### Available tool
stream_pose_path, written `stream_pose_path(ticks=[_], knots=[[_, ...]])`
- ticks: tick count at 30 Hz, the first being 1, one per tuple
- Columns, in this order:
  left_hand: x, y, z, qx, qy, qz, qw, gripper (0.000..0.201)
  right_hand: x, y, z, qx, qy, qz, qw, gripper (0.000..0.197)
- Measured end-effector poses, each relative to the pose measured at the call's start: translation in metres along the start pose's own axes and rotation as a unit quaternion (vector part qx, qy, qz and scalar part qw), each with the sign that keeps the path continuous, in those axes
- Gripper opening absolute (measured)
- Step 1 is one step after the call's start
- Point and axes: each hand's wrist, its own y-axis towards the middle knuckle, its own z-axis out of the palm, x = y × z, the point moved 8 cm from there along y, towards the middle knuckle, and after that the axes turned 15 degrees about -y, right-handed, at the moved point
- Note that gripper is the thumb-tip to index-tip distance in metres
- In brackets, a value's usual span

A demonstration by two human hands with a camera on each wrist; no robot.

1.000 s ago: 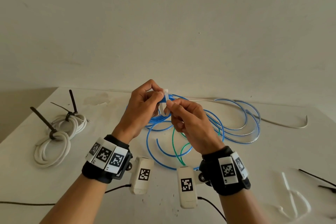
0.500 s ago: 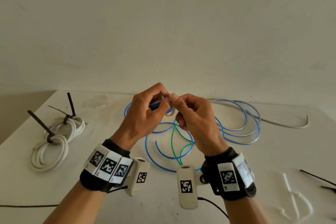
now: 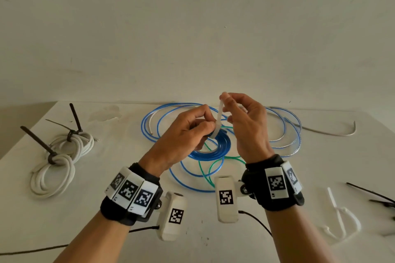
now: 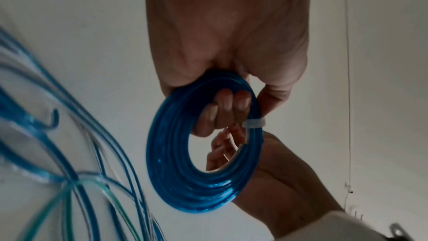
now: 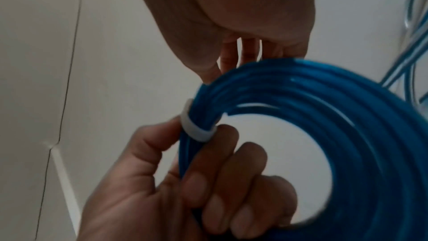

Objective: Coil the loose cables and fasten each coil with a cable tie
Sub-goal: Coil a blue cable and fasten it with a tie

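**Cinching the white tie on the blue coil**

My left hand point(image 3: 188, 132) grips the blue coil point(image 3: 215, 148) above the bench point(image 3: 85, 209), fingers curled through its opening, thumb beside the white cable tie point(image 3: 219, 117) that wraps the bundle. My right hand point(image 3: 245, 126) pinches the tie's free tail between thumb and fingertips and holds it up and away from the coil.

To do this well, I judge I should pull the tail straight along its own line while the left hand braces close to the tie's head, so the turns stay stacked and none slips out of the loop. A steady draw until the band sits snug should be enough; too hard a pull could pinch the thin strands.

Half a second ago both hands were bunched together at the tie with no tail showing; now the right hand has risen and the tail stands clear above the coil, which hangs compact below the left hand. The loose blue cables point(image 3: 284, 132) and a green cable point(image 3: 208, 168) still lie on the bench, with the white coils point(image 3: 62, 156) tied at the left.
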Motion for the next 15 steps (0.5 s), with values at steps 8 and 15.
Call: stream_pose_path(ticks=[8,15], knots=[[-0.005,0.002,0.004,-0.023,-0.063,0.019,0.998,0.031,0.007,-0.003,0.001,0.002,0.02,-0.001,1.0,0.022],[0.007,0.004,0.005,-0.079,-0.064,0.013,0.995,0.036,0.0,-0.004,0.005,0.008,0.077,0.019,0.997,0.019]])
